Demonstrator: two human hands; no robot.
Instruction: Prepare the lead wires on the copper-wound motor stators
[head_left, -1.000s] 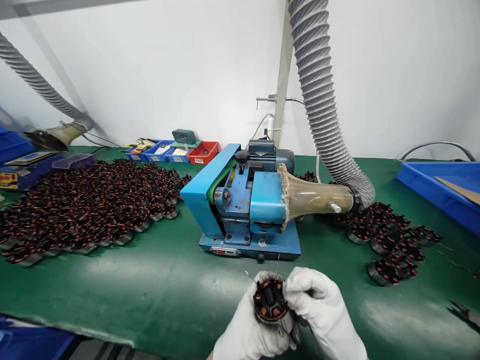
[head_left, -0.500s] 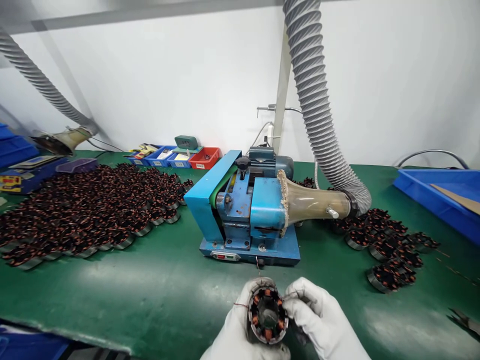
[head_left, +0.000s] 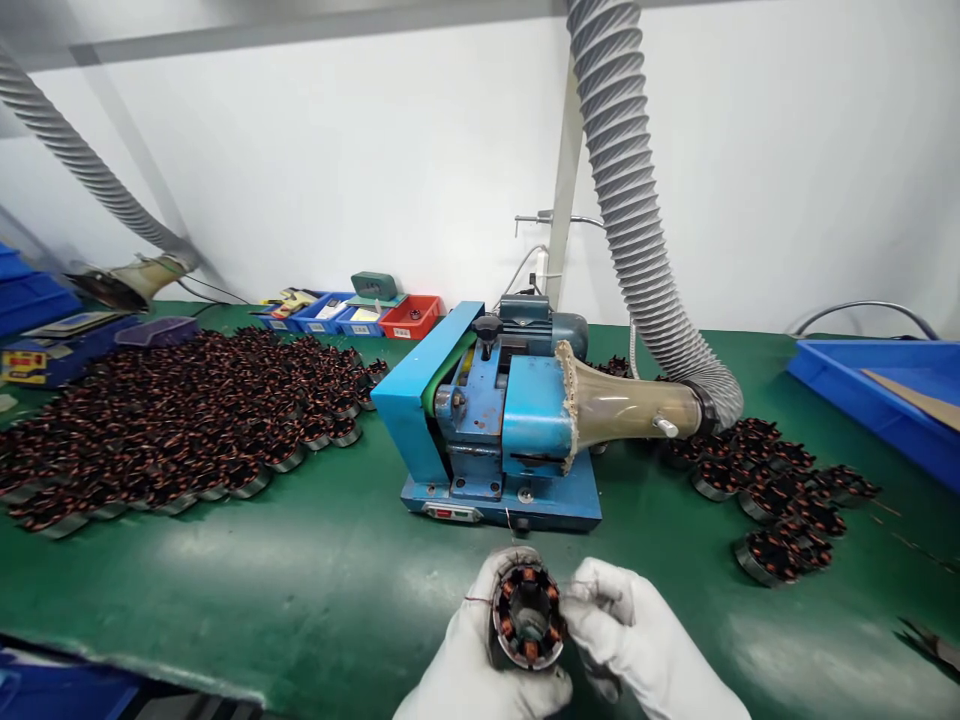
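Note:
Both of my hands wear white gloves at the bottom middle of the head view. My left hand (head_left: pixel 469 660) grips a round motor stator (head_left: pixel 526 618) with copper windings, its open face turned toward me. My right hand (head_left: pixel 641 640) pinches thin copper lead wires at the stator's right side. A short wire end sticks up from the top of the stator. Just beyond my hands stands a blue bench machine (head_left: pixel 491 420) with a green belt.
A grey ribbed hose (head_left: pixel 637 220) with a tan funnel meets the machine's right side. Several stators are spread at left (head_left: pixel 172 425), and a smaller group lies at right (head_left: pixel 772 485). A blue tray (head_left: pixel 874 385) sits far right; small coloured bins (head_left: pixel 375 310) stand at the back.
The stator has turned in my hands from tilted to facing me. My hands have shifted slightly left and lower in view.

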